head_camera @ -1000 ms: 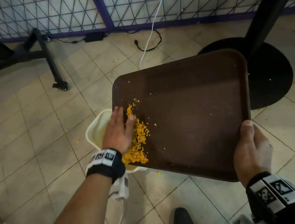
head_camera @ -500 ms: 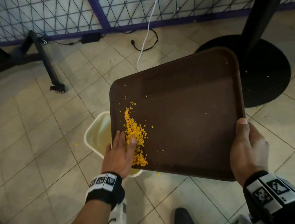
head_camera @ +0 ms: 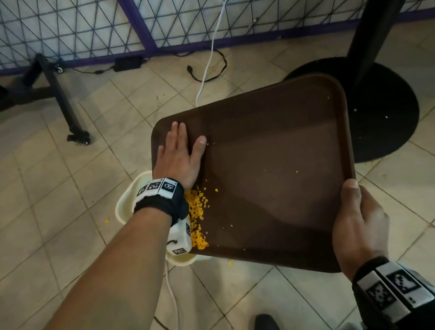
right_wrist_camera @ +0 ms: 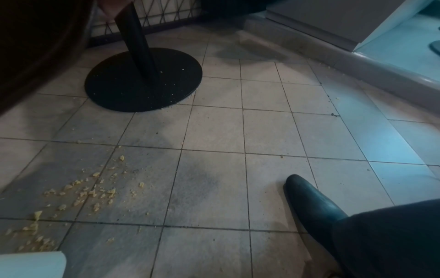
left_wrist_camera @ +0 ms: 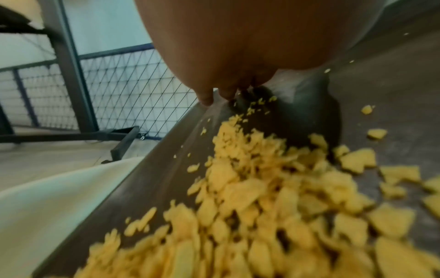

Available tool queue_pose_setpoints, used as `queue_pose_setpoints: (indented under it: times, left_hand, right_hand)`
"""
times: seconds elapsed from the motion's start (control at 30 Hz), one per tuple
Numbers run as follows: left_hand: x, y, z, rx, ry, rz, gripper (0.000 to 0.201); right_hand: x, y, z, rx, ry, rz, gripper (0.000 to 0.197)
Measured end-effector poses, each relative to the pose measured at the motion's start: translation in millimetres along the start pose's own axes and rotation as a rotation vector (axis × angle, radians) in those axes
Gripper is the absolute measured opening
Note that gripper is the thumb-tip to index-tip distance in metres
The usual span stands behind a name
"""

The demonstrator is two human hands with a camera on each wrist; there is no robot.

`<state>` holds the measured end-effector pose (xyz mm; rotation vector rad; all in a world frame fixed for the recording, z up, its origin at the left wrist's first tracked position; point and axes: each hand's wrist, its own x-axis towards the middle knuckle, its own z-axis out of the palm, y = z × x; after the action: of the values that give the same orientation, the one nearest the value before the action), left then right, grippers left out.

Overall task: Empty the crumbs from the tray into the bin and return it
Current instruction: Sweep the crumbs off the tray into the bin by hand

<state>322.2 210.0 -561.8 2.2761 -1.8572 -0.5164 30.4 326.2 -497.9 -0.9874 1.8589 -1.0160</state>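
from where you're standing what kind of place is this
Probably a cafe or canteen dining area, though I can't be sure. A brown serving tray of yellow crumbs is tilted over a small cream bin, next to a black pedestal table base on a tiled floor.

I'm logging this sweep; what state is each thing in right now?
tray: tilted over the bin, not yet emptied
crumbs: heaped at the tray's low edge
bin: under that edge
left hand: flat on the tray
right hand: gripping the tray's corner
floor: crumbs spilled
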Motion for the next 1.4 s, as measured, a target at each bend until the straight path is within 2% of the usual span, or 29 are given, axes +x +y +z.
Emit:
queue_pose_setpoints:
  times: [0.2, 0.27, 0.33, 0.4, 0.47, 0.53, 0.73, 0.83, 0.97, 1.1, 1.2, 1.4]
  left_hand:
    - [-25, -25, 8, 0.042, -0.094, -0.149, 0.091]
    - [-35, -23, 6, 0.037, -0.062, -0.163, 0.091]
    - [-40, -3, 2, 0.024, 0.035, -0.078, 0.086]
    - [-44, 30, 0, 0.015, 0.095, 0.084, 0.079]
    - [-49, 61, 6, 0.034, 0.108, 0.234, 0.076]
    - [-54, 71, 18, 0.072, 0.078, 0.271, 0.077]
    - [-74, 2, 45, 0.116, -0.014, -0.037, 0.080]
    - [-87, -18, 43, 0.133, -0.001, -0.059, 0.079]
    - [-60, -19, 24, 0.034, 0.098, -0.096, 0.075]
    - [-35, -29, 17, 0.007, 0.002, -0.119, 0.084]
    - [-53, -39, 27, 0.033, -0.057, -0.127, 0.084]
    - [-112, -49, 50, 0.016, -0.084, -0.125, 0.081]
  right_hand:
    - [3, 4, -2, -0.032, 0.000, -0.018, 0.038]
    - [3, 6, -1, -0.044, 0.006, -0.020, 0.038]
    - [3, 7, -1, -0.049, 0.010, -0.022, 0.040]
    - [2, 6, -1, -0.049, 0.010, -0.016, 0.040]
    - [1, 4, -1, -0.043, 0.008, -0.017, 0.040]
    - [0, 2, -1, -0.039, 0.001, -0.023, 0.040]
    - [3, 6, -2, -0.039, 0.019, -0.020, 0.041]
    - [5, 9, -1, -0.057, 0.025, -0.034, 0.042]
    - [3, 4, -2, -0.056, 0.025, -0.068, 0.041]
    - [1, 4, -2, -0.052, 0.021, -0.070, 0.041]
    - [1, 3, 0, -0.038, 0.020, -0.060, 0.041]
    - [-1, 2, 0, -0.015, 0.042, -0.067, 0.033]
